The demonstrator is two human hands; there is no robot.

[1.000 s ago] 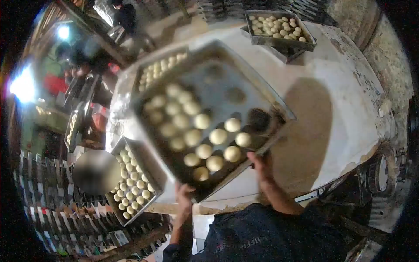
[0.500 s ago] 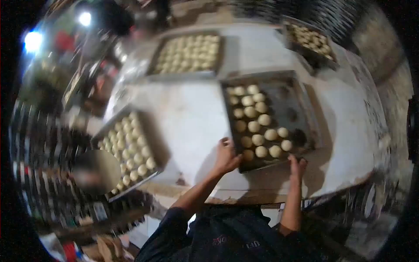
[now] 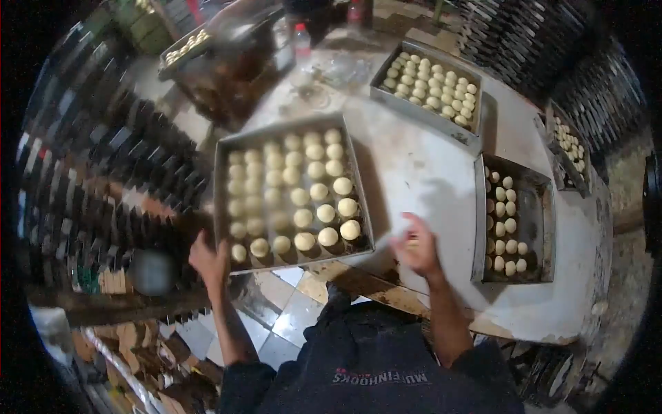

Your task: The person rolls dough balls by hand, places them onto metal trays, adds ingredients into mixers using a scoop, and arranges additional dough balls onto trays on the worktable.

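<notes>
A metal tray (image 3: pixel 305 262) full of round pale dough balls (image 3: pixel 318 192) is in front of me on the left, its near left part reaching past the table edge. At its near left corner is my left hand (image 3: pixel 209 262), thumb and fingers spread, the thumb against or just beside the tray wall. I cannot tell how firmly it touches. My right hand (image 3: pixel 418 250) is raised off the tray's right side, over the table, fingers apart and slightly blurred, with nothing visible in it. To its right lies a partly filled tray (image 3: pixel 549 228), dough balls along its left side.
Another full tray (image 3: pixel 476 143) sits farther back on the white table (image 3: pixel 407 165), with a smaller tray (image 3: pixel 586 181) at the far right. Bottles (image 3: pixel 302 43) stand at the back. Stacked dark trays (image 3: pixel 103 179) rise at the left. Cardboard pieces (image 3: pixel 131 338) lie low left.
Both hands have left the partly filled tray, and my view has swung left. My left hand is now at the full left tray's corner; my right hand is in the air between the two trays.
</notes>
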